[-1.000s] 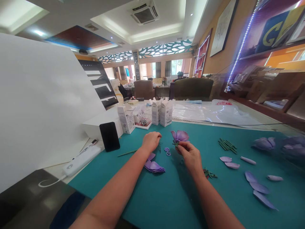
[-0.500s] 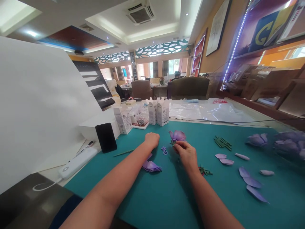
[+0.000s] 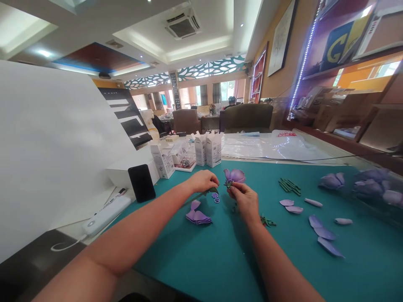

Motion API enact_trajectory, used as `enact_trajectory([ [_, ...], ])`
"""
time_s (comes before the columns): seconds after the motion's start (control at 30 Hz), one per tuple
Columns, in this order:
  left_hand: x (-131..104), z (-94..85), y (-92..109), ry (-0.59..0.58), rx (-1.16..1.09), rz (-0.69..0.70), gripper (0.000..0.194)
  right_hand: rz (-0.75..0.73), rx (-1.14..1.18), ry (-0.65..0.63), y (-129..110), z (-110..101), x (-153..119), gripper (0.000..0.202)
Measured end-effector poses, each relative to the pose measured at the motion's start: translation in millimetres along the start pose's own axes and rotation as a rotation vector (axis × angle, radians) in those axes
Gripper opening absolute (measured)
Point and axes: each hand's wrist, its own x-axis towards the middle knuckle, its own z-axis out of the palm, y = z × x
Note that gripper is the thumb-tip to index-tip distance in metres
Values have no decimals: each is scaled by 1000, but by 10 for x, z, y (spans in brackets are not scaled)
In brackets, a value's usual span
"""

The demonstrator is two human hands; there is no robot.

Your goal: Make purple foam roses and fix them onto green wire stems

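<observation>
My right hand [image 3: 246,200] pinches a purple artificial flower [image 3: 236,175] by its green base, petals up, above the mat. To its left, my left hand [image 3: 204,180] is closed on a long green flower stem [image 3: 199,196], which slants back under my forearm. The stem's tip is close to the flower's base, with a gap between them. Small purple spoked rings [image 3: 216,200] lie just below my left hand. Nearer to me sits a stack of purple petals [image 3: 199,217]. Green leafy pieces [image 3: 267,221] are partly hidden behind my right wrist.
On the teal mat [image 3: 220,251], short green sticks [image 3: 289,186], loose petals [image 3: 324,233] and purple buds [image 3: 313,202] lie to the right, with finished-looking flowers [image 3: 332,180] beyond. White boxes [image 3: 214,150], a phone [image 3: 141,183] and a power strip [image 3: 108,213] stand around the far and left edges.
My left hand has taken up the green stem from the mat and moved right, towards the flower. My right hand still holds the flower in nearly the same place. The view has shifted slightly.
</observation>
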Motion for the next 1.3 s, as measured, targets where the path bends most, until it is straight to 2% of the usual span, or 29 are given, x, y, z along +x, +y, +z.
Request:
enact_trajectory([
  [0.1, -73, 48, 115, -37, -233, 8, 23, -10, 8, 0, -23, -13, 1, 31],
  [0.3, -143, 240, 247, -46, -700, -177, 23, -39, -16, -11, -38, -26, -5, 27],
  [0.4, -154, 294, 285, -20, -862, -242, 18, -57, -35, -10, -38, -29, -5, 26],
  [0.57, -166, 312, 313, -14, -951, -270, 20, -77, -63, -15, -22, -31, 5, 26],
  [0.83, -139, 375, 251, 5, -970, -263, 20, -94, -100, -37, -2, -33, 12, 27],
  [1.1, -158, 414, 247, 7, -1120, -310, 18, -149, -175, -53, 27, -44, 8, 24],
  [1.3, -140, 470, 245, 49, -1172, -331, 15, -190, -232, -51, 32, -51, 10, 22],
])
